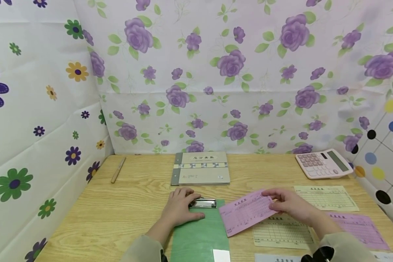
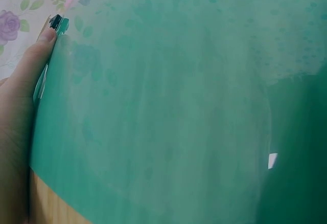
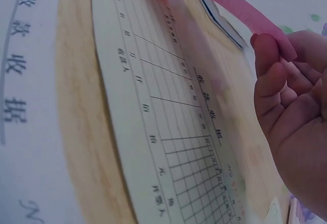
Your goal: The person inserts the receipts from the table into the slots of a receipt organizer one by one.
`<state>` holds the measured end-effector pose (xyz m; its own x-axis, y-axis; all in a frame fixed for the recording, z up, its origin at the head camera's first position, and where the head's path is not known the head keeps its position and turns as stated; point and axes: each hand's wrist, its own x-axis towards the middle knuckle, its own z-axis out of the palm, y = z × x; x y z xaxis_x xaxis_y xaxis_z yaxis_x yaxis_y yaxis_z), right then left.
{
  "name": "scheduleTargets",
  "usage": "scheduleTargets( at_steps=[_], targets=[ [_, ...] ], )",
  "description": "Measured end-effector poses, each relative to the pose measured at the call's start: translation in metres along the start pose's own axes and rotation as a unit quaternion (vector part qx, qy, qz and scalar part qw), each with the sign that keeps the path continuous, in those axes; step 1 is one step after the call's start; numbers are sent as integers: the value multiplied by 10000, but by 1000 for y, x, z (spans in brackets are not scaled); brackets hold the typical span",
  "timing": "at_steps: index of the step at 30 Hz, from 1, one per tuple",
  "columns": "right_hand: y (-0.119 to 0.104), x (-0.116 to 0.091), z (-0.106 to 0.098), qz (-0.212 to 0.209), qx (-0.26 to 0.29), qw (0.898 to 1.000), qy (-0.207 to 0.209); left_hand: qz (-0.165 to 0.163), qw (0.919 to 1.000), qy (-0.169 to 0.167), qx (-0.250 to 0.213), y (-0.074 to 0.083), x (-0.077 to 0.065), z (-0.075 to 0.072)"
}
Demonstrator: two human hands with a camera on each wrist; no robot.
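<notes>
Pink paper is in hand: the pink slip is pinched at its right end between thumb and fingers of the right grip, a bare hand closed just enough to hold it. Its left end comes over the right edge of a green clipboard; whether they touch, I cannot tell. The left grip rests relaxed at the clipboard's top, fingers by the metal clip, thumb laid across the green surface; whether it presses the clip open is unclear.

Work looks barely begun. One slip is picked up and brought to the board, but not yet under the clip, where no paper shows. A white patch low on the board could be glare or paper. Still lying on the bench are two yellow slips, a second pink slip and pale slips at the lower edge. If they belong to the same job, most of it remains.
</notes>
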<state>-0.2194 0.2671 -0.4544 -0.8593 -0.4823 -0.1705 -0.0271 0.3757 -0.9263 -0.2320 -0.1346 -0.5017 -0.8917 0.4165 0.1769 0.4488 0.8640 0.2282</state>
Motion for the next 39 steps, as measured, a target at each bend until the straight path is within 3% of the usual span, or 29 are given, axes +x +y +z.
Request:
scheduleTargets(
  at_steps=[4,11,21,31,39],
  targets=[
    [0,1,8,-31,-55,10000,-74,39,10000,1,-36,1,1,-1],
    [-12,11,26,-106,-861,9960,-226,70,9999,49,75,2,1,-2],
    [-22,32,56,-92,-1458,9878,-534,74,9997,171,165,3,-3,-1],
    [-37,42,86,-280,-1660,9819,-871,182,9991,306,217,2,-3,-2],
    [-44,46,104,-452,-1861,9780,-821,146,9995,251,78,3,-3,-2]
  ],
)
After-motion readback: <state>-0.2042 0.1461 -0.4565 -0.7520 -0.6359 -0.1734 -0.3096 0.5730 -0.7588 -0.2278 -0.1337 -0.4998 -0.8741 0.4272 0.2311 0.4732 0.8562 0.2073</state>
